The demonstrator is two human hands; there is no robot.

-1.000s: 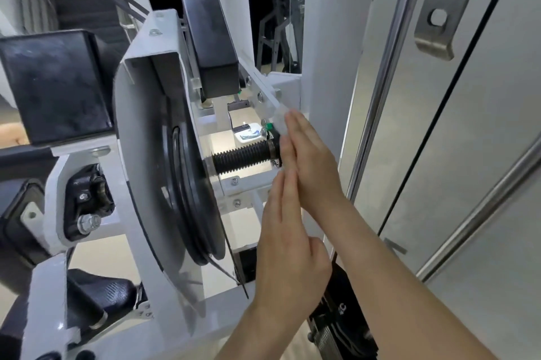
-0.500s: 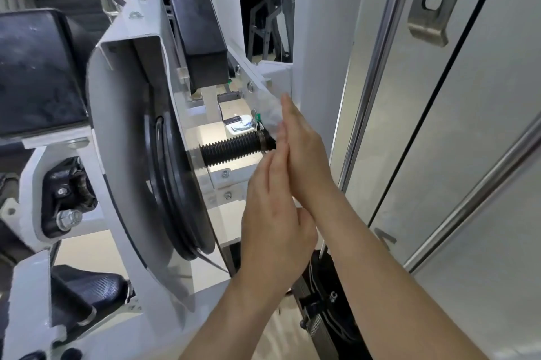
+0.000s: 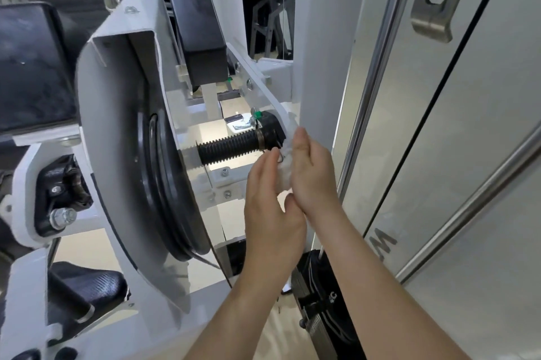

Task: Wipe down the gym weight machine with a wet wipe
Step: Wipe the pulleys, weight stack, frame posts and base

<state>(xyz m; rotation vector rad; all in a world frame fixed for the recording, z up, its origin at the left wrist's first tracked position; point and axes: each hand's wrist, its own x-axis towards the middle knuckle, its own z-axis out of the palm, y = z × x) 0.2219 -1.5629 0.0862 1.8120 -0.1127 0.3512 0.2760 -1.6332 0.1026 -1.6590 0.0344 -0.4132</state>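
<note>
A crumpled white wet wipe (image 3: 285,175) is bunched between my two hands, beside the lower end of the weight machine's slanted white frame bar (image 3: 260,90). My right hand (image 3: 314,175) cups the wipe from the right with lightly curved fingers, its back toward me. From the left, the straight fingers of my left hand (image 3: 270,213) touch the wipe. A black ribbed rod (image 3: 228,147) with a black end cap sits just left of my fingertips. Most of the wipe is hidden between my palms.
A large white guard plate (image 3: 123,131) with a black pulley (image 3: 164,184) fills the left. Black pads (image 3: 199,25) stand above it. A white column and steel panels with rails (image 3: 377,72) close in on the right. The black weight stack (image 3: 322,304) is under my right forearm.
My hands have dropped slightly and parted a little, so the bunched wipe now shows between them. The view has shifted a bit to the left.
</note>
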